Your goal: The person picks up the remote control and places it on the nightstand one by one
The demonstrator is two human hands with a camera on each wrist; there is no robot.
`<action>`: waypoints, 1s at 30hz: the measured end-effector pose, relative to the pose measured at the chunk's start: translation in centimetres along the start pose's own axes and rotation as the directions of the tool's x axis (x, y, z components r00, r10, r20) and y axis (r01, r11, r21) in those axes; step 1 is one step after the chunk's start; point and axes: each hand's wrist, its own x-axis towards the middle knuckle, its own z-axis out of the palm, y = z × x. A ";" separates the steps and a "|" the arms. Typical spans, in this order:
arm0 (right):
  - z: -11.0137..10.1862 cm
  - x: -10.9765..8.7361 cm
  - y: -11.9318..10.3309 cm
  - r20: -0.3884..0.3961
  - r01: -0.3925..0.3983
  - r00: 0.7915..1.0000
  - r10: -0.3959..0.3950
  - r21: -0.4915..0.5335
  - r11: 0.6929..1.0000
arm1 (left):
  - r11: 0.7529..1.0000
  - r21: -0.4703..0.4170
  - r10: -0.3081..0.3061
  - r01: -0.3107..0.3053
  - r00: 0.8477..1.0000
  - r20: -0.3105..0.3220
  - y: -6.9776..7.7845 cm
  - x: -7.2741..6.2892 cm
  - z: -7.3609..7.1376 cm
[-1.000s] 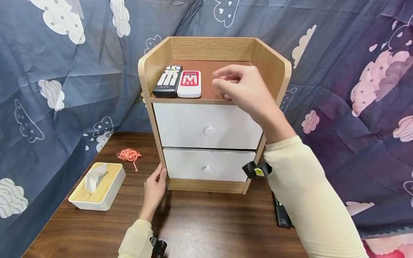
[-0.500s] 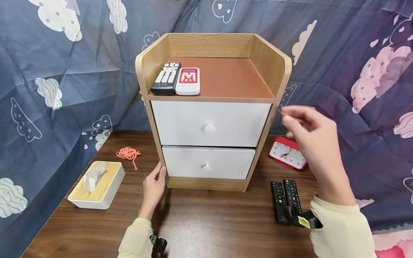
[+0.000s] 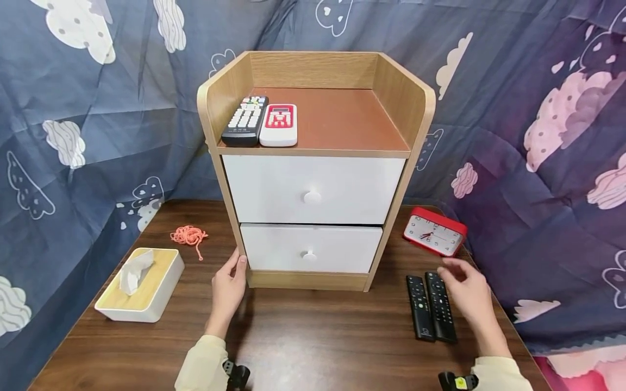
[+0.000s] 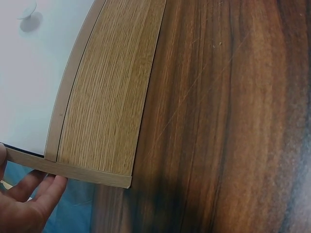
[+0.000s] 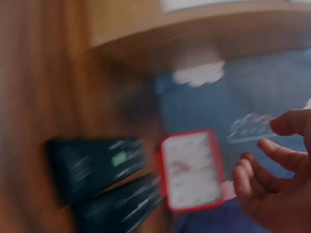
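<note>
A small wooden drawer cabinet [image 3: 313, 279] with two white drawers stands on the table. My left hand [image 3: 228, 285] holds its lower left side edge; the left wrist view shows the thumb at the front and fingers [image 4: 53, 191] along the outer side. To the right lie two black remote controls, a left one [image 3: 419, 308] and a right one [image 3: 441, 307]. My right hand [image 3: 469, 293] hovers by the right remote's upper end, fingers loosely bent, holding nothing. A red-framed clock [image 3: 435, 232] lies just beyond that hand. The right wrist view is blurred.
On the cabinet's top shelf, a black remote with white buttons [image 3: 246, 120] lies beside a white and red remote [image 3: 279, 125]. Left of the cabinet are an orange cord [image 3: 188, 235] and a tissue box [image 3: 163, 288]. A patterned cloth [image 3: 98, 179] hangs behind the table.
My right hand has moved from above the top shelf, out to the right and down to the black remotes. My left hand stays at the cabinet's edge.
</note>
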 end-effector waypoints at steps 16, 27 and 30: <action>2.3 -2.0 6.9 0.282 -0.144 0.941 0.185 -0.162 0.976 | 1.000 -0.007 0.004 -0.004 1.000 0.013 0.0 0.0 -0.2; 2.1 -2.2 7.2 0.258 -0.263 0.923 0.285 -0.117 0.958 | 1.000 -0.004 -0.003 0.003 1.000 0.014 -0.3 0.1 0.1; 2.0 -2.2 7.1 0.254 -0.281 0.921 0.297 -0.098 0.955 | 1.000 -0.007 -0.003 0.003 1.000 0.010 -0.3 0.1 0.1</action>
